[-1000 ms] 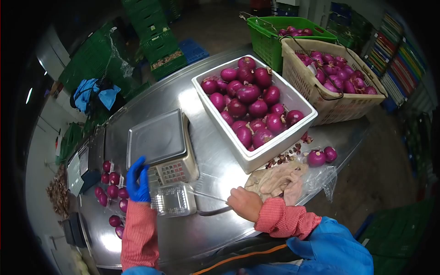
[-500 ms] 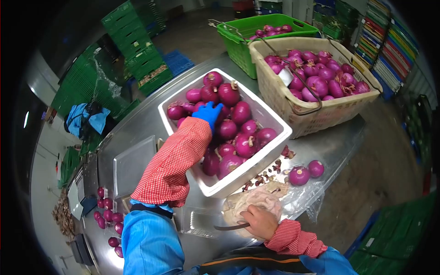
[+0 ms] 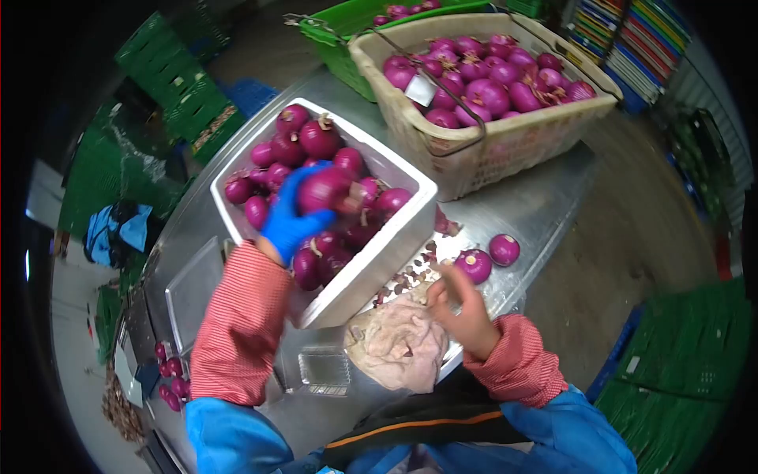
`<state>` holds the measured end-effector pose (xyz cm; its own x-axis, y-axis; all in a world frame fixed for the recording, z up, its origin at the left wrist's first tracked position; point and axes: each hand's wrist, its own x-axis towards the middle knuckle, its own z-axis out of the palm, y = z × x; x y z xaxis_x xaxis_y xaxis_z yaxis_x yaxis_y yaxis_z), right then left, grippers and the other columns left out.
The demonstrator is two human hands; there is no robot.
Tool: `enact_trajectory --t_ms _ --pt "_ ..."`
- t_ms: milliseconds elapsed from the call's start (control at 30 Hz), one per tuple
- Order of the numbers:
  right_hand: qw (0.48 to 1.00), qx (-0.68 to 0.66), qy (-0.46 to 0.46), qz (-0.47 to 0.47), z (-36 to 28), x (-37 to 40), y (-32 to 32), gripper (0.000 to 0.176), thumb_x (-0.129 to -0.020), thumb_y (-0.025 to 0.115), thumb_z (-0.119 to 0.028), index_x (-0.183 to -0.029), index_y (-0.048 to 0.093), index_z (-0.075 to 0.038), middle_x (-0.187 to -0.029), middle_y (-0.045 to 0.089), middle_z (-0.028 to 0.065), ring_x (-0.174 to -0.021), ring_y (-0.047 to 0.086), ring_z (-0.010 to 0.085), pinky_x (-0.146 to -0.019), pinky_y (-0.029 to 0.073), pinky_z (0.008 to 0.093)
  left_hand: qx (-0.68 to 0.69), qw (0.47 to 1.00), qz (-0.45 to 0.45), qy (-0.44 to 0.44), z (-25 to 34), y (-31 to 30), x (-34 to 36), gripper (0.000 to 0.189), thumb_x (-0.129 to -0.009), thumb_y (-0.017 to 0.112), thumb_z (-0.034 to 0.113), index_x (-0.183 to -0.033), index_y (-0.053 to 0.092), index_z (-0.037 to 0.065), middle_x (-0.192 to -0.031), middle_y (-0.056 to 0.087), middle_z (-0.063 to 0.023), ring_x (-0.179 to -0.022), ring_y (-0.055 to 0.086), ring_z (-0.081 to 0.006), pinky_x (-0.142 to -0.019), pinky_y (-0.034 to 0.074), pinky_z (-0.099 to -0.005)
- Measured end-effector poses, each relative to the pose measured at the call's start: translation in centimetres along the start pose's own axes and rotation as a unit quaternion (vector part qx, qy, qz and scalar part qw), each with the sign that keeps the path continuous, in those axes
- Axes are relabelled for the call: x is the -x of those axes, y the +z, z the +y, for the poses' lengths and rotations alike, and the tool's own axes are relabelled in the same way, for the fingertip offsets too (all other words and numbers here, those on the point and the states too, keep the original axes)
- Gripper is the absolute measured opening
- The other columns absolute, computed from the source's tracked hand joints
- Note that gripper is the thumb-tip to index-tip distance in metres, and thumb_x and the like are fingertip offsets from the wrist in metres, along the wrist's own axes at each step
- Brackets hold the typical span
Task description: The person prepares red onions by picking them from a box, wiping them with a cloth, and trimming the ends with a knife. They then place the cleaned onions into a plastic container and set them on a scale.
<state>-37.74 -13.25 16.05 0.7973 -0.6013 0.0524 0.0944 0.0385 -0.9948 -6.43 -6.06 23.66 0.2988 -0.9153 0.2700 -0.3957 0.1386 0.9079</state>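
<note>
My left hand (image 3: 289,223), in a blue glove, grips a large red onion (image 3: 325,190) just above the white foam box (image 3: 371,251). The box holds many more red onions (image 3: 319,140). Bare and curled, my right hand (image 3: 469,313) is over the table, beside two red onions (image 3: 474,267) that have cut ends. Its fingers partly hide one another, and what they hold cannot be made out; no blade shows. Below that hand lies a crumpled pinkish cloth (image 3: 403,341). Small brown trimmings (image 3: 408,276) are scattered between the cloth and the box.
Behind the box, a cream basket (image 3: 450,162) full of red onions stands on the metal table (image 3: 545,193), with a green crate (image 3: 335,54) beside it. A clear plastic tray (image 3: 323,371) sits at the near side. Small bagged onions (image 3: 171,371) lie at left. Green crates (image 3: 671,403) stand at right.
My left hand has come up from among the onions with one in its grasp. My right hand has lifted off the cloth, forward; the curved knife it held no longer shows. The view has shifted.
</note>
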Motion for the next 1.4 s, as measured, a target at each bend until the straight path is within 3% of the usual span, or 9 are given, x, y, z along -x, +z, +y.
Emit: enact_trajectory --t_ms 133,300,433,567,767,1033,1267,1333,1400 --pt "0.981 -0.193 0.015 0.012 -2.0 -3.2 -2.9 0.076 -0.088 0.071 -0.037 -0.145 0.032 -0.005 -0.079 0.058 0.0059 -0.051 0.047 0.0073 -0.042 0.036 0.0200 0.128 0.983 -0.081 -0.105 4.3 10.8 2.0 0.078 -0.075 0.079 0.008 -0.142 0.039 0.007 -0.137 0.050 -0.0123 -0.127 0.050 -0.0248 -0.105 0.043 -0.0380" --pt "0.969 -0.207 0.100 0.090 0.2 -3.1 -7.6 0.070 -0.085 0.071 -0.032 -0.142 0.036 -0.008 -0.082 0.052 0.0013 -0.052 0.047 0.0084 -0.040 0.039 0.0196 0.042 0.985 -0.096 -0.135 4.0 15.4 0.4 0.091 -0.076 0.081 0.013 -0.150 0.029 0.008 -0.140 0.046 -0.0118 -0.119 0.052 -0.0217 -0.099 0.047 -0.0361" --pt "0.969 -0.114 0.108 0.192 3.0 -4.5 -10.1 0.055 -0.087 0.070 -0.018 -0.133 0.043 -0.007 -0.080 0.054 0.0015 -0.050 0.045 0.0069 -0.039 0.037 0.0203 -0.011 0.996 0.003 -0.089 0.4 9.5 -1.4 0.055 -0.087 0.070 0.010 -0.138 0.049 0.010 -0.122 0.062 -0.0068 -0.108 0.059 -0.0168 -0.094 0.049 -0.0312" --pt "0.950 0.081 0.154 0.258 6.1 -5.8 -11.6 0.044 -0.087 0.070 -0.014 -0.127 0.051 -0.008 -0.073 0.059 0.0002 -0.054 0.050 0.0053 -0.042 0.036 0.0212 -0.156 0.968 0.172 -0.096 -7.3 0.3 -2.2 0.052 -0.085 0.066 0.004 -0.134 0.052 0.010 -0.117 0.064 -0.0093 -0.110 0.061 -0.0186 -0.096 0.049 -0.0331" --pt "0.936 0.241 0.019 0.256 7.1 -5.1 -10.7 0.040 -0.087 0.067 -0.008 -0.124 0.052 0.000 -0.072 0.056 0.0012 -0.066 0.053 0.0104 -0.063 0.045 0.0270 -0.530 0.824 -0.151 -0.131 -7.8 -1.8 -2.1 0.086 -0.062 0.074 0.009 -0.142 0.042 0.016 -0.138 0.045 -0.0208 -0.125 0.048 -0.0419 -0.106 0.043 -0.0461" --pt "0.960 0.248 0.019 0.132 5.9 0.2 -3.9 0.023 -0.085 0.066 -0.008 -0.107 0.065 -0.003 -0.075 0.060 0.0065 -0.066 0.058 0.0155 -0.062 0.047 0.0296 -0.551 0.781 -0.204 -0.212 -7.8 -0.7 -4.6 0.085 -0.062 0.080 0.016 -0.138 0.042 0.013 -0.132 0.047 -0.0210 -0.118 0.051 -0.0415 -0.101 0.047 -0.0481" --pt "0.954 0.294 0.021 0.056 2.1 3.5 -2.5 0.022 -0.085 0.067 -0.013 -0.104 0.064 -0.002 -0.077 0.062 0.0129 -0.068 0.062 0.0258 -0.062 0.049 0.0347 -0.282 0.944 0.084 -0.148 -8.3 -3.2 -1.1 0.091 -0.063 0.080 0.027 -0.142 0.037 0.011 -0.134 0.047 -0.0246 -0.123 0.052 -0.0392 -0.102 0.046 -0.0450" --pt "0.960 0.272 0.031 0.063 1.3 3.5 -2.2 0.022 -0.087 0.065 -0.014 -0.104 0.064 -0.001 -0.079 0.063 0.0143 -0.071 0.062 0.0281 -0.065 0.049 0.0367 0.075 0.967 0.138 -0.199 -5.4 -3.0 0.2 0.083 -0.076 0.074 0.022 -0.147 0.032 0.013 -0.136 0.048 -0.0209 -0.123 0.053 -0.0370 -0.103 0.047 -0.0480" --pt "0.966 0.249 -0.023 0.058 1.1 3.0 -1.8 0.022 -0.090 0.061 -0.015 -0.106 0.063 0.001 -0.086 0.064 0.0174 -0.077 0.063 0.0333 -0.070 0.049 0.0390 0.352 0.896 0.133 -0.234 -0.3 -1.6 2.6 0.078 -0.082 0.071 0.020 -0.148 0.031 0.012 -0.136 0.049 -0.0190 -0.123 0.053 -0.0369 -0.102 0.048 -0.0513"
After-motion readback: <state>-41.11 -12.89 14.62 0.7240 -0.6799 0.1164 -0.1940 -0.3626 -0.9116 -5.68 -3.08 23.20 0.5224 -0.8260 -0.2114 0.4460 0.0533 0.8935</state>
